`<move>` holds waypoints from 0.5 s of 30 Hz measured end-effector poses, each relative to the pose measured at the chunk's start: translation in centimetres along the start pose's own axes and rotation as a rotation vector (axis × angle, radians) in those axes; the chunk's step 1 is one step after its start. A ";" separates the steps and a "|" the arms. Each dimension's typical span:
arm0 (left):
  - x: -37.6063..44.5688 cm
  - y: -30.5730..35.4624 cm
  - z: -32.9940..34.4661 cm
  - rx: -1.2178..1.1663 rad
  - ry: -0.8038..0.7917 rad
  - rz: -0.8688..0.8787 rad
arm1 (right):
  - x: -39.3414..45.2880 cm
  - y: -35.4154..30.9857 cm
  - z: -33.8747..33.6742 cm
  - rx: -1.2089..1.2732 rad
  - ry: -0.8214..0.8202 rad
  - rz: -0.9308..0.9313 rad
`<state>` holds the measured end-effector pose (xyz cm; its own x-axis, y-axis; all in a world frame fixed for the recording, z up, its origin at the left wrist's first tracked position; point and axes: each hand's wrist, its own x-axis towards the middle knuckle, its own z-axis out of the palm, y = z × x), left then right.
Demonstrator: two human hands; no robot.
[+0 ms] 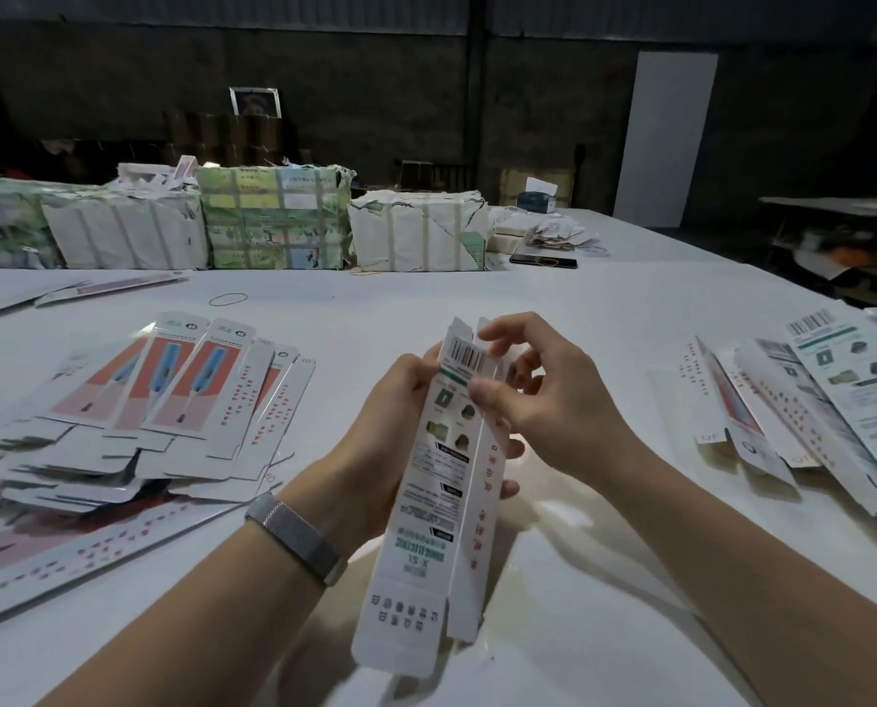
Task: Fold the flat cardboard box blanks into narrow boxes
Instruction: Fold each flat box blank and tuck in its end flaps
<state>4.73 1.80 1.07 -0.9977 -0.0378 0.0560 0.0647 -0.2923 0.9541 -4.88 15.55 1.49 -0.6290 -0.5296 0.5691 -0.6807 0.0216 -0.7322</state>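
**Far-end flaps being closed on a half-formed box**

The right hand [543, 395] is curled over the far end of the narrow box [439, 507], thumb and fingertips pinching the small end flaps [469, 331] beside the barcode. The left hand [401, 426], a metal mesh band [296, 538] on its wrist, is wrapped round the box's middle from the left, fingertips showing past its right edge, holding it just above the tabletop [554, 308]. The box is already opened into a long sleeve running from near to far; its near-end flaps hang open and unfolded.

The step in hand looks like tucking the far end shut. Next, the flaps probably need folding inward in order, the tab pushed into the sleeve, then the box turned to close the near end.

On the left lies a fanned pile of red-printed cartons [171, 395]; on the right, another heap of printed blanks [834, 395]. Wrapped bundles [273, 222] stand along the far edge, a rubber band [228, 299] just in front of them
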 end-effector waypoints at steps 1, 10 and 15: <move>0.0 0.1 0.0 -0.024 -0.023 -0.019 | 0.1 0.0 -0.1 0.002 -0.008 0.006; 0.2 0.2 0.8 0.039 -0.105 -0.071 | 0.8 0.4 -0.8 0.047 0.045 0.136; -0.1 0.0 1.1 0.064 -0.106 -0.084 | 1.3 0.1 -1.7 0.020 0.002 0.165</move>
<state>4.78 2.85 1.43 -0.9963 0.0859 0.0023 -0.0174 -0.2282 0.9735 -6.39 16.30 2.85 -0.7322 -0.5187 0.4414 -0.5608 0.0915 -0.8229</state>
